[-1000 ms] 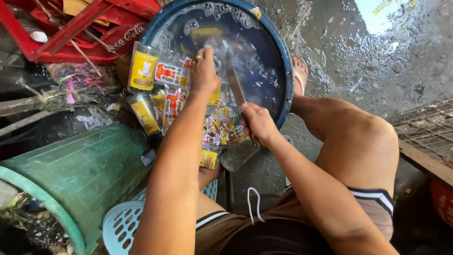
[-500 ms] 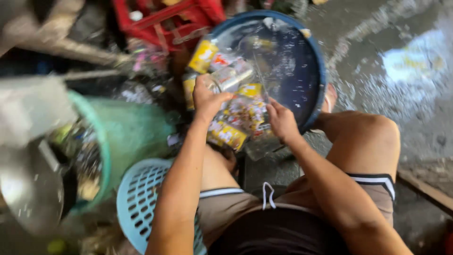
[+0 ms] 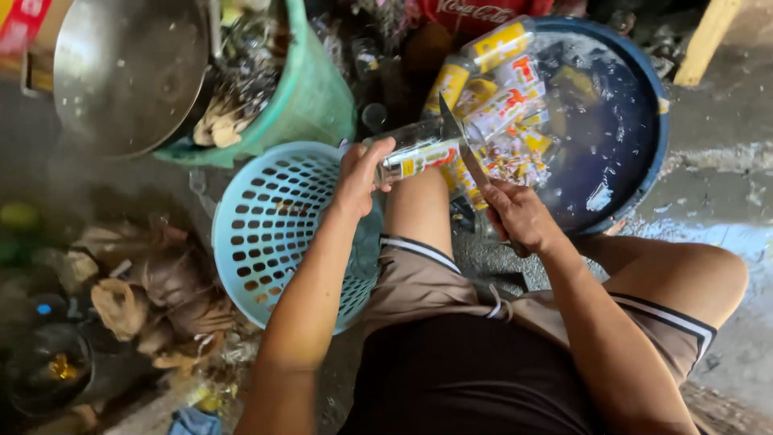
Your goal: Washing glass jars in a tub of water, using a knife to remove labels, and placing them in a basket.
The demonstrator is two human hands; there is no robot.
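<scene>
Label removal at a wash basin: bottle held, knife applied.

Beyond both hands: dark blue round basin (image 3: 644, 121) with water and more labelled glass bottles (image 3: 491, 48). Below left hand: light blue perforated plastic basket (image 3: 266, 234). Far beyond left hand: green bucket (image 3: 314, 97) with metal pan (image 3: 129, 72). Left hand (image 3: 362, 173) closed around clear glass bottle (image 3: 419, 153), held sideways between both hands. Right hand (image 3: 519, 213) closed around handle of knife (image 3: 455, 133), blade laid against bottle label.
</scene>
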